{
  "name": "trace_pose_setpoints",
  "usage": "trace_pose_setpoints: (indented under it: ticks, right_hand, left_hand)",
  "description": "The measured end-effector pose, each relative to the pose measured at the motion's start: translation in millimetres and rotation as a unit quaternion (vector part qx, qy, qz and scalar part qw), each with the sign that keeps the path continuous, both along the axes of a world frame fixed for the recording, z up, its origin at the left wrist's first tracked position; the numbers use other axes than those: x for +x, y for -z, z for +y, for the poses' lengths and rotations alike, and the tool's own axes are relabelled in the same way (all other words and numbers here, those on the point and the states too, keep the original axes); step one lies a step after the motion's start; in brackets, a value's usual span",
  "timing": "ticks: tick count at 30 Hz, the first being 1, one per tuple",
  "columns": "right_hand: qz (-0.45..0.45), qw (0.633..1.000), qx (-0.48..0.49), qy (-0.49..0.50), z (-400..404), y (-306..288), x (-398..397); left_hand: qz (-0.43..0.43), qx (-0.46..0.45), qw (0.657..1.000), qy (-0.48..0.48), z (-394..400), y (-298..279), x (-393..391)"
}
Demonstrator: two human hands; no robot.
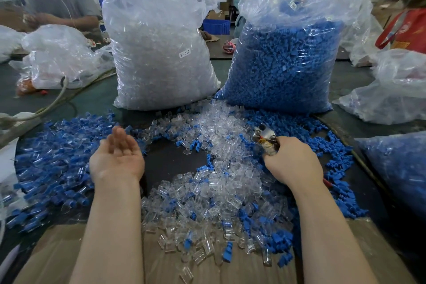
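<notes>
Two hands apart over a bench of loose parts: one empty, one on the tool.

The left hand [117,159] lies palm up with straight fingers and holds nothing. It is at the edge of the heap of joined pieces [57,157] on the left, which I judge to be the finished side. The right hand [292,163] is curled tight round the wrapped handles of a metal hand tool [265,137], whose head points into the clear caps [221,136] heaped in the middle, close to the next piece. Blue plugs [306,127] spread to the right below the blue bag [283,64], and the clear bag [159,53] stands behind the middle heap, so each supply seems to feed its own pile. A bare patch of dark table [170,159] between the hands seems to serve as working room. Whether the tool's head holds a piece I cannot tell.
</notes>
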State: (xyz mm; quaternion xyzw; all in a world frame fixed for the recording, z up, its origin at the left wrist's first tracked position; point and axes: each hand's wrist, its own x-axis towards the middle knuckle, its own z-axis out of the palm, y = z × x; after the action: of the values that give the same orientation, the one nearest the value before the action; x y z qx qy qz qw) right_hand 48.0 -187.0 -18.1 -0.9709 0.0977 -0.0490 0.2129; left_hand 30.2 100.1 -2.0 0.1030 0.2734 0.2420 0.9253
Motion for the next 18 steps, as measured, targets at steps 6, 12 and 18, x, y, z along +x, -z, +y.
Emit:
trace_pose_setpoints:
  ticks: [6,12,18]
  right_hand:
    - [0.027,1.0,-0.012,-0.003,3.3,2.2,0.0]
    - [0.023,1.0,-0.002,0.002,6.0,2.7,-0.4]
    - [-0.029,0.999,-0.006,0.021,4.2,-1.6,-1.3]
  left_hand:
    - [0.101,0.389,0.886,0.231,-32.5,-5.6,2.0]
    - [0.135,0.651,0.673,0.324,-60.6,3.7,2.1]
    - [0.163,0.786,0.51,0.31,-70.0,14.6,8.2]
